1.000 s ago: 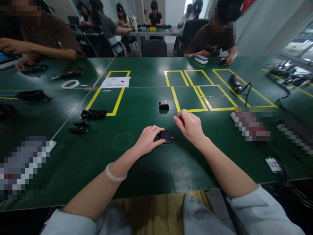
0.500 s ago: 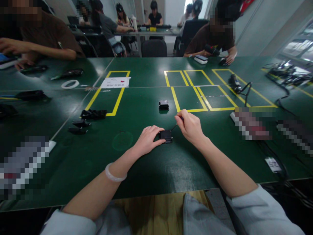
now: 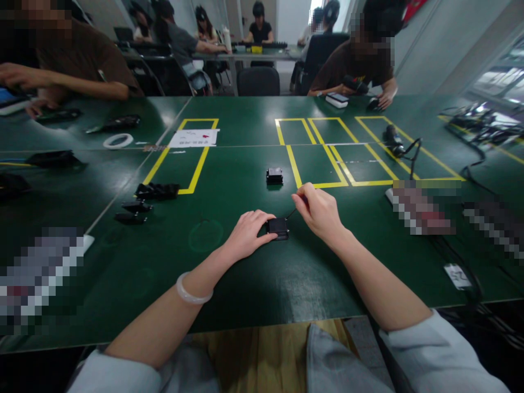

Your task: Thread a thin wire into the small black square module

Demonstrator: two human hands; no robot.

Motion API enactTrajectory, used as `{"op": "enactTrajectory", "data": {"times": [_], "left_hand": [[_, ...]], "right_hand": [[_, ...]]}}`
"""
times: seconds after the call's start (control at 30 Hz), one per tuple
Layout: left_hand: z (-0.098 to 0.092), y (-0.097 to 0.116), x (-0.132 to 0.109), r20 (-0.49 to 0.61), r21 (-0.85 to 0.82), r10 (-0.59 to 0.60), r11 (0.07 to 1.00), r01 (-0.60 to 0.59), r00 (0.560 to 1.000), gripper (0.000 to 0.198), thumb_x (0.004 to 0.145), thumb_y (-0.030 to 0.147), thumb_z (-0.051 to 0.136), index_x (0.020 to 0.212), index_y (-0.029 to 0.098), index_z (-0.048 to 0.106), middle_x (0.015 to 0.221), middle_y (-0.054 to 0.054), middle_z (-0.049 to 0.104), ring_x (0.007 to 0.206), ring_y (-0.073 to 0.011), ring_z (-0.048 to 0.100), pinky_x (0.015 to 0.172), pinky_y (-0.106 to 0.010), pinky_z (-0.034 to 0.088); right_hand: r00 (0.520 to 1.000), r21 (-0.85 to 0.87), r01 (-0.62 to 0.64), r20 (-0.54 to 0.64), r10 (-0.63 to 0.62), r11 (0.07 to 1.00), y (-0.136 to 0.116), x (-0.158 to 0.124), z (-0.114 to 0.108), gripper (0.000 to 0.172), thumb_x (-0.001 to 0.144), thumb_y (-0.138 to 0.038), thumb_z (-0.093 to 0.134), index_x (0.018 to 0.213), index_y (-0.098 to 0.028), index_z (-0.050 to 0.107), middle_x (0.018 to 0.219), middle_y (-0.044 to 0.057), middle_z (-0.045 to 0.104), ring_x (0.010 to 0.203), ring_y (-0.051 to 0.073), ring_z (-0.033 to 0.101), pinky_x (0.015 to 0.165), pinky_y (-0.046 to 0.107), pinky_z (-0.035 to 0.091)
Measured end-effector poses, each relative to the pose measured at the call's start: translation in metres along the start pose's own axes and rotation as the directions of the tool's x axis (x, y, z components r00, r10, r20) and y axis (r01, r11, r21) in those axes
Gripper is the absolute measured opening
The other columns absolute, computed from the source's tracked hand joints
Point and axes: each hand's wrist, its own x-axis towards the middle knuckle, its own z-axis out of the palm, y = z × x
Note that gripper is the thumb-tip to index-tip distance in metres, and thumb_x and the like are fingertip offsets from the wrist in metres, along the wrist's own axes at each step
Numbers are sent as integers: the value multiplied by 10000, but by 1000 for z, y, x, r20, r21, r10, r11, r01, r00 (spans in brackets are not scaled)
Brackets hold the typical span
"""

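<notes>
My left hand (image 3: 248, 236) lies on the green table and grips a small black rectangular block (image 3: 278, 227) between thumb and fingers, at its left side. Small shiny spots, perhaps screw heads, show at the block's right corners. My right hand (image 3: 317, 210) is pinched around a thin dark rod-like tool (image 3: 291, 214); its handle is hidden inside the fingers, so its exact kind is unclear. The tool slants down to the block's upper right corner and appears to touch it. A similar black block (image 3: 274, 176) stands apart, farther back.
Several black parts (image 3: 158, 190) lie to the left, near yellow tape outlines. A white tape roll (image 3: 118, 141) and a paper sheet (image 3: 194, 137) are farther back. At right are a corded black tool (image 3: 393, 140) and cables. Two people sit across the table.
Almost nothing differs. Both hands, the block and the thin tool keep their places, with only a very slight shift of my right hand.
</notes>
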Motion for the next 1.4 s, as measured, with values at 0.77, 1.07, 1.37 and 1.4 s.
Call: {"op": "enactTrajectory", "data": {"times": [0.77,1.07,1.37,1.4], "left_hand": [[1,-1,1,-6,9,1,1000,-1,1000,345,902,449,568,1161,222,563,1117,-65,610,1074,-248,546,969,-411,385],[2,-2,0,-12,18,10,1000,-10,1000,344,904,446,569,1166,223,558,1119,-62,607,1068,-244,545,965,-405,388],[1,-1,0,-2,12,1,1000,-1,1000,342,901,450,572,1160,228,563,1124,-65,610,1080,-251,545,965,-407,389],[1,-1,0,-3,12,3,1000,-2,1000,342,900,449,573,1160,227,563,1127,-64,609,1080,-250,544,965,-405,389]], "right_hand": [[999,22,-3,-39,4,1000,-2,0,0,230,963,-352,417,844,-201,544,648,-4,573,579,128,507,612,257,354],[999,13,-2,-34,3,1000,-1,-1,0,215,969,-313,389,901,-198,558,677,-1,590,604,131,521,631,261,361],[999,2,-31,-41,31,1000,-1,0,1,209,969,-273,368,938,-189,557,680,6,595,607,139,515,644,265,371],[999,3,-32,-37,32,999,-2,0,1,201,965,-271,372,946,-189,554,677,3,590,608,140,516,645,264,374]]}}
